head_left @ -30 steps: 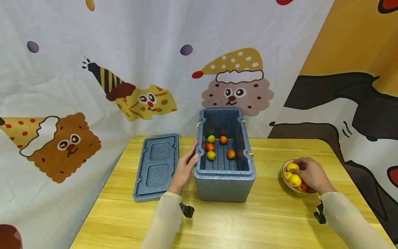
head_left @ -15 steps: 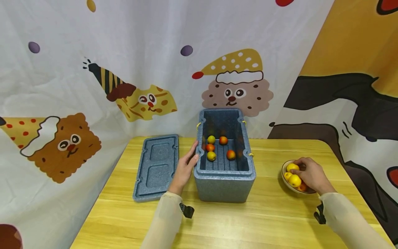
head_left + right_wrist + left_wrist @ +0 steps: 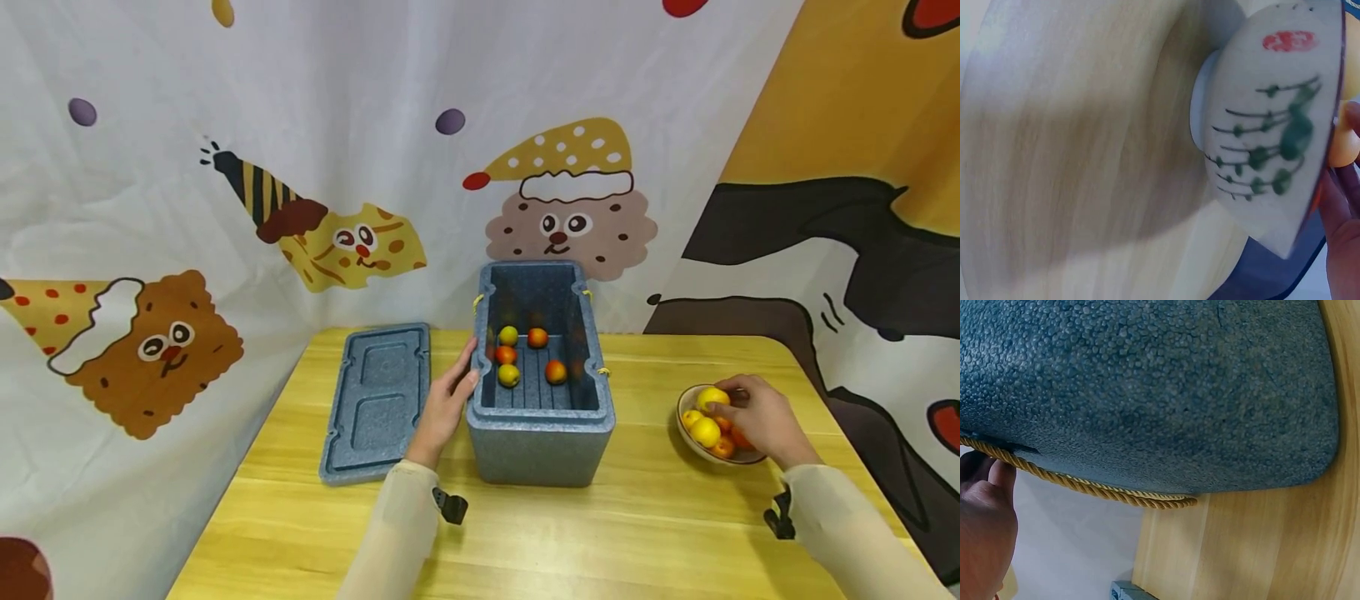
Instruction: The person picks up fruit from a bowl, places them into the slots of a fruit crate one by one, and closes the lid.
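1. The yellow fruit (image 3: pixel 712 399) is at the top of the bowl (image 3: pixel 1247 81), pinched in your right hand (image 3: pixel 761 419).
2. Other fruits (image 3: pixel 706 432) lie around it in the bowl.
3. Your left hand (image 3: pixel 442 415), fingers extended, touches the box (image 3: pixel 540 454).
4. Five fruits (image 3: pixel 556 372) sit inside.
5. The lid (image 3: pixel 375 412) lies left on the table (image 3: pixel 540 542).

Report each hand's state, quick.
Left hand: open, resting against the gray box.
Right hand: holding a yellow fruit at the bowl.
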`<action>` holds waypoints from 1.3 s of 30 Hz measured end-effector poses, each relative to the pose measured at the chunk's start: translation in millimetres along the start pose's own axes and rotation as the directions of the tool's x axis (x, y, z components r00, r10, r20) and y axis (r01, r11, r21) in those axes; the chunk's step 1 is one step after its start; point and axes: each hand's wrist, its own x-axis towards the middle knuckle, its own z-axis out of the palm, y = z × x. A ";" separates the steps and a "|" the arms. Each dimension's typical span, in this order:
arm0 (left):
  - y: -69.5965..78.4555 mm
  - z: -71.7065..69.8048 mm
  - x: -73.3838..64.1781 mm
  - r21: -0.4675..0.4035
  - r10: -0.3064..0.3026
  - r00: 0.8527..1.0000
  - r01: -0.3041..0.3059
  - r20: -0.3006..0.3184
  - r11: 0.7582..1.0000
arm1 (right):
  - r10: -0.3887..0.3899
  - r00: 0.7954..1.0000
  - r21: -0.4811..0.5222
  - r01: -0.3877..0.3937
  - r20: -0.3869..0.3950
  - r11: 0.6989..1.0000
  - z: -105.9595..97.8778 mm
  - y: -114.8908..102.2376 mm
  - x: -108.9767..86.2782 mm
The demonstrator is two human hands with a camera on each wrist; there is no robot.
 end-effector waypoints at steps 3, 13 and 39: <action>-0.4 0.4 -0.1 0.005 -0.004 1.000 0.004 -0.002 1.000 | -0.009 1.000 0.009 0.009 -0.018 1.000 -5.5 -1.6 -2.0; 1.9 -0.3 -0.7 0.002 -0.017 1.000 0.017 0.011 1.000 | 0.013 0.999 0.092 -0.009 -0.048 0.996 -24.2 -8.6 -1.5; -1.7 0.6 -0.2 0.006 0.007 1.000 -0.007 -0.004 1.000 | -0.090 0.978 0.096 0.110 -0.187 0.989 -58.9 -108.3 45.9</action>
